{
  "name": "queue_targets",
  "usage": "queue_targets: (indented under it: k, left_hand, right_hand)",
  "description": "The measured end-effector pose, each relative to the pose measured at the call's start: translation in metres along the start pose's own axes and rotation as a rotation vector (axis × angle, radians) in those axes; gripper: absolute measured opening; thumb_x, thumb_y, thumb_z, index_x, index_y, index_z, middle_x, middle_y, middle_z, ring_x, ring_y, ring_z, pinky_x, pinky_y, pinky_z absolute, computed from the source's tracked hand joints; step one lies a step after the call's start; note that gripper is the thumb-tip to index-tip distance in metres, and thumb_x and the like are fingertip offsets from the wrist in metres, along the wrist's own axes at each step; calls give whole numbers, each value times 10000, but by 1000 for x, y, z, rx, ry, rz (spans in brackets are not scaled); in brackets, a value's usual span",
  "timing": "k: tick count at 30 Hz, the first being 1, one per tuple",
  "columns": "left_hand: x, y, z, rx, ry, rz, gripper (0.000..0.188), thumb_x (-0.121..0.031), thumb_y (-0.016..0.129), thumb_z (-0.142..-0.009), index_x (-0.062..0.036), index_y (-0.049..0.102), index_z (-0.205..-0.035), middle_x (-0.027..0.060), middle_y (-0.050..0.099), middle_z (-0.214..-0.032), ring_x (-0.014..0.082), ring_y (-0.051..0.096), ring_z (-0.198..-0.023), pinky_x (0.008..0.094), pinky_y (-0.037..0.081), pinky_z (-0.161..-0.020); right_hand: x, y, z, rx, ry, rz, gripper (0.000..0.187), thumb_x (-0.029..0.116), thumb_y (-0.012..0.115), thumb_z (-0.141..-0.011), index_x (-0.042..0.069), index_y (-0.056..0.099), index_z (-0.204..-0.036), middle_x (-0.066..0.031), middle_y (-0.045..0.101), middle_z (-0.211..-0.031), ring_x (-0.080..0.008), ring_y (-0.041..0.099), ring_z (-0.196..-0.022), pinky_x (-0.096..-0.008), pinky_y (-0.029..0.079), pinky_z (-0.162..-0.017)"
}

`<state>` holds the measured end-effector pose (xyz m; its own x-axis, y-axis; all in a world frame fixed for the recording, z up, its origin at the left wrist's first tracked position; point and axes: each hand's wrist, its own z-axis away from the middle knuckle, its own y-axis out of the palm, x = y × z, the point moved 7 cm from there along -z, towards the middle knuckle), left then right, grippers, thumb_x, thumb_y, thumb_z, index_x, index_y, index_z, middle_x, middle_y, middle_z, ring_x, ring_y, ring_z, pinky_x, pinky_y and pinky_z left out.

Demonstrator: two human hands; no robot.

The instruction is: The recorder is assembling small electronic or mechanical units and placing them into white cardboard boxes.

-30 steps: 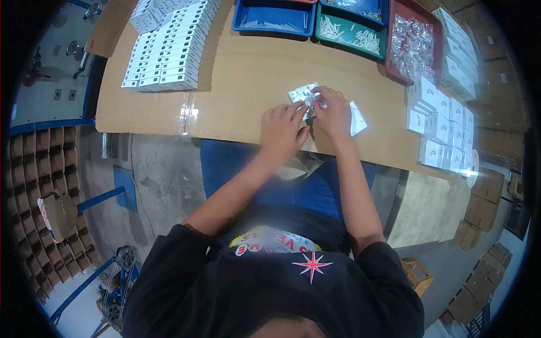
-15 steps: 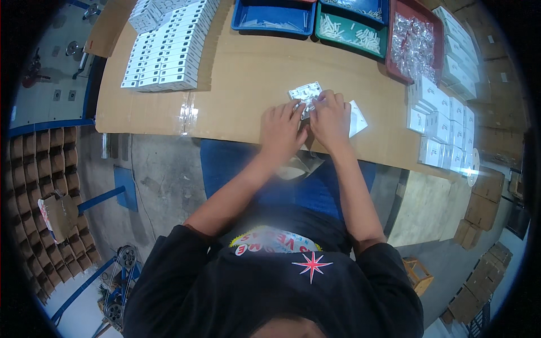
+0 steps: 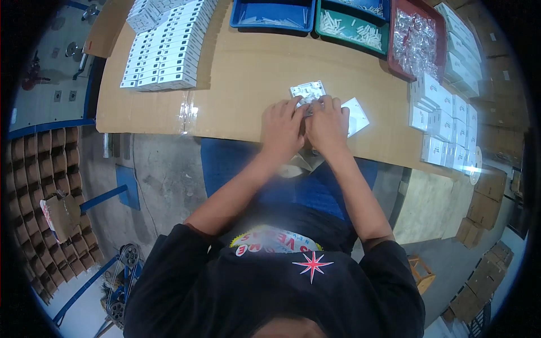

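A white square plastic housing (image 3: 308, 89) with small fittings on its face lies near the front edge of the cardboard-covered table. From its left, my left hand (image 3: 282, 127) grips the near side with bent fingers. Opposite it, my right hand (image 3: 327, 127) has its fingers curled down onto the near right part of the same housing. My fingers cover that near part, so any small piece between them is hidden. Just right of my right hand lies a flat white square plate (image 3: 357, 117), partly behind the hand.
Stacked small white boxes (image 3: 163, 50) stand at the left. Along the back are a blue tray (image 3: 271, 27), a green tray (image 3: 350, 37) of white plugs and a red tray (image 3: 414, 42) of clear bags. More white boxes (image 3: 442, 121) sit at the right.
My right hand has shifted slightly left and down, and its fingers are closer to those of my left hand. The housing has turned slightly, with its far edge more level.
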<state>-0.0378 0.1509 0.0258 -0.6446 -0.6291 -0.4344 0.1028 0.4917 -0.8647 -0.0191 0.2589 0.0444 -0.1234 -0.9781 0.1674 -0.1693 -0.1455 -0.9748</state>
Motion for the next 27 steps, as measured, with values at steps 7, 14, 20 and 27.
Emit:
queue_targets:
  k: [7, 14, 20, 27]
  left_hand:
    - [0, 3, -2, 2, -16, 27, 501, -179, 735, -812, -93, 614, -1290, 82, 564, -1405, 322, 502, -1291, 495, 352, -1105]
    - [0, -1, -2, 2, -24, 16, 510, -207, 756, -810, -87, 600, -1280, 69, 559, -1397, 311, 502, -1290, 502, 350, -1105]
    - [7, -2, -4, -16, -25, 69, 494, -201, 769, -796, -79, 615, -1250, 67, 545, -1422, 312, 527, -1273, 478, 361, -1107]
    - [16, 0, 0, -26, -7, 241, 565, -205, 774, -818, -47, 592, -1329, 210, 492, -1452, 390, 531, -1291, 497, 432, -1069]
  right_hand:
    - [-6, 3, -7, 31, 3, 16, 259, 218, 679, -834, 32, 746, -1000, -96, 663, -1060, -260, 592, -1034, -419, 400, -858]
    - [-10, 8, -7, 4, -35, 8, 417, 194, 674, -847, 19, 687, -1225, -95, 687, -1024, -263, 607, -1006, -416, 406, -850]
    - [-8, 4, -8, -16, -68, -28, 433, 183, 677, -845, 6, 691, -1240, -103, 665, -1082, -254, 586, -1044, -410, 410, -852]
    - [-20, -7, -28, -44, -32, -141, 287, 170, 695, -842, 61, 742, -1103, -92, 646, -1067, -273, 590, -1036, -429, 418, -869]
